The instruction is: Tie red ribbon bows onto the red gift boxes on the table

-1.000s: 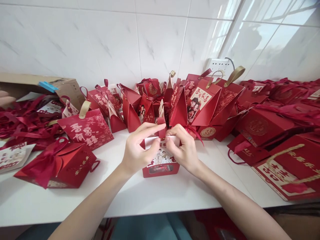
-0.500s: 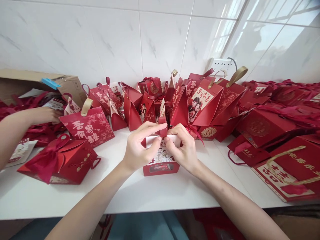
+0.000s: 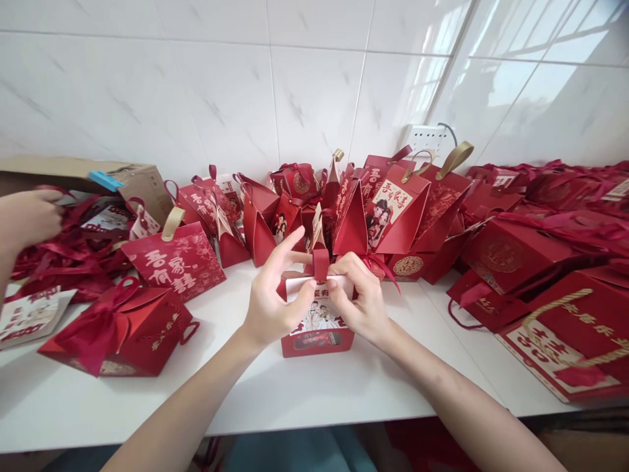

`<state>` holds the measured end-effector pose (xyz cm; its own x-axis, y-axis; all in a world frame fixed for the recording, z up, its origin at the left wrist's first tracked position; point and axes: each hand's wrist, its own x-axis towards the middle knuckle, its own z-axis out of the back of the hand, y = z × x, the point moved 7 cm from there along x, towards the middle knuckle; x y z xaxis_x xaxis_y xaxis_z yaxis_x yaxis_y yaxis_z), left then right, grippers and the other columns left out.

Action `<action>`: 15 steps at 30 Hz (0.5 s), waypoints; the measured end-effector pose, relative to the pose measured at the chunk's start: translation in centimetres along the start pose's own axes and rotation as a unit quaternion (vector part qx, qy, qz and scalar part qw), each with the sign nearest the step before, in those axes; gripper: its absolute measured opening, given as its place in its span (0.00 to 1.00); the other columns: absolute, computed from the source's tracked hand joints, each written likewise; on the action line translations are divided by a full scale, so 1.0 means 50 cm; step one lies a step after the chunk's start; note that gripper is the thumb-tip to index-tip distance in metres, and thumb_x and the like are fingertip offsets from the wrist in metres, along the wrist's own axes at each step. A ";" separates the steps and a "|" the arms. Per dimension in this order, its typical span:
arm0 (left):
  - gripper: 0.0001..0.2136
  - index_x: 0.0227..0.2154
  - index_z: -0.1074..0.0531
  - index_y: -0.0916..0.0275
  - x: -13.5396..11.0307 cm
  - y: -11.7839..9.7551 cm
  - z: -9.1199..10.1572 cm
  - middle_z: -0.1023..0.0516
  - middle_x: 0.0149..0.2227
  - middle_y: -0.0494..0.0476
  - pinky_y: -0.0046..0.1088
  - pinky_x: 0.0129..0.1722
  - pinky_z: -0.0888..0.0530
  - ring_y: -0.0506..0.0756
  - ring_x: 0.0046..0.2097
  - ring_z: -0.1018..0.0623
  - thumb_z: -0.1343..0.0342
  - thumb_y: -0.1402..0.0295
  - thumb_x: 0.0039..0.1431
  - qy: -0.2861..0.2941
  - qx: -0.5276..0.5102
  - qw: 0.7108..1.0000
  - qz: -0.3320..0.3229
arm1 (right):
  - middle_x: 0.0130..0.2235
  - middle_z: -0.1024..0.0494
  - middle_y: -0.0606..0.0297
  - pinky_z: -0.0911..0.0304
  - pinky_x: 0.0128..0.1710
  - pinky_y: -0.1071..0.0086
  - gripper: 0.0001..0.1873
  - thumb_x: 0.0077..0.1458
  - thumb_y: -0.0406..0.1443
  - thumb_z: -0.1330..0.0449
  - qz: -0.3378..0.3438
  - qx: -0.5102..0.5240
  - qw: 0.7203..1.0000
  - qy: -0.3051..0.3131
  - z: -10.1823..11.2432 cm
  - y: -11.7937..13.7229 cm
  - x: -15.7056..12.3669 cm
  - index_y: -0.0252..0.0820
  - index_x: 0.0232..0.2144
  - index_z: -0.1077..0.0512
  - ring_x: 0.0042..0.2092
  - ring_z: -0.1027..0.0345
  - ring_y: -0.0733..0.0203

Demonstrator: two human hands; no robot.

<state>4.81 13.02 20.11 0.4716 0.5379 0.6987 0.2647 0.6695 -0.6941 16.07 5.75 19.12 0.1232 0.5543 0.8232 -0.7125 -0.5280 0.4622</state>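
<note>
A small red gift box with a clear window and a white printed front stands upright on the white table, directly before me. My left hand grips its top edge, thumb on the front and index finger raised; fingers behind the edge are partly hidden. On the other side of a dark red ribbon loop, my right hand pinches the same top edge, thumb in front and curled index finger near the loop.
A co-worker's hand is over loose red ribbons at left. A bow-tied box and a flat-faced red box stand nearby. Several peaked boxes line the tiled wall. Larger red boxes crowd the right.
My left index finger has lifted off the ribbon loop and points up. The co-worker's hand has drawn back to the left. The view has tilted slightly up.
</note>
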 end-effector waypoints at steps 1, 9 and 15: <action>0.29 0.59 0.41 0.60 0.000 0.000 0.000 0.23 0.40 0.57 0.27 0.36 0.19 0.54 0.42 0.21 0.46 0.77 0.53 0.005 0.006 1.000 -0.005 | 0.29 0.36 0.67 0.43 0.30 0.69 0.04 0.59 0.32 0.47 0.005 0.002 1.000 0.000 0.000 0.001 -0.001 0.42 0.31 0.36 0.31 0.41 0.64; 0.21 0.49 0.34 0.62 0.000 0.003 0.004 0.23 0.35 0.53 0.28 0.39 0.21 0.52 0.38 0.21 0.44 0.76 0.50 0.026 0.044 0.998 -0.046 | 0.29 0.35 0.68 0.43 0.30 0.69 0.04 0.59 0.32 0.45 -0.012 -0.002 1.000 -0.016 0.001 -0.003 -0.003 0.43 0.30 0.35 0.30 0.40 0.64; 0.12 0.39 0.31 0.62 -0.003 0.034 0.006 0.23 0.27 0.49 0.25 0.33 0.23 0.51 0.32 0.21 0.42 0.74 0.50 -0.010 -0.011 0.997 0.077 | 0.28 0.36 0.69 0.44 0.29 0.70 0.06 0.59 0.31 0.46 -0.024 0.002 1.000 -0.001 -0.002 -0.003 0.002 0.42 0.28 0.36 0.30 0.41 0.65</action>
<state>4.94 14.25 18.89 0.4913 0.6443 0.5860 0.2093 0.5658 -0.7976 16.11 5.96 19.07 0.1588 0.5778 0.8006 -0.7026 -0.5035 0.5028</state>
